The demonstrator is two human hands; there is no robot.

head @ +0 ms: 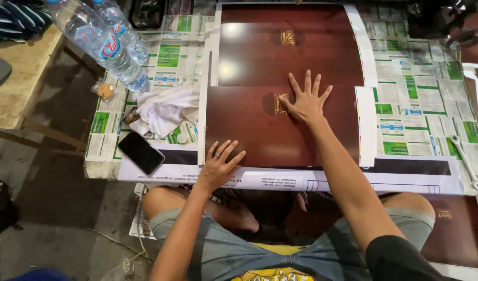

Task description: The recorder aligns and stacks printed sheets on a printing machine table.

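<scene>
Knees in grey shorts are seen at the bottom edge, bent apart under a low work surface. Just beyond them, the left hand point(218, 165) is laid flat, fingers slightly spread and holding nothing, on the near left corner of a dark maroon sheet point(249, 130), with the fingertips on the glossy face and the heel of the hand on the white printed strip point(353, 182) that runs along the near edge. Farther in, the right hand point(305, 101) is pressed palm-down on the same sheet, fingers splayed wide and empty, just beside a small gold emblem point(280, 103) near the sheet's far edge. A second maroon sheet point(286, 47) is laid directly beyond, its near edge met by the first sheet. Both are spread over newspaper point(416, 104) covering the surface. To the left, a black phone point(140, 152) is lying near the corner, a crumpled white cloth point(163, 110) beyond it, and two clear plastic water bottles point(101, 44) farther back. At the right edge a metal wrench point(465, 161) is lying on the paper.
</scene>
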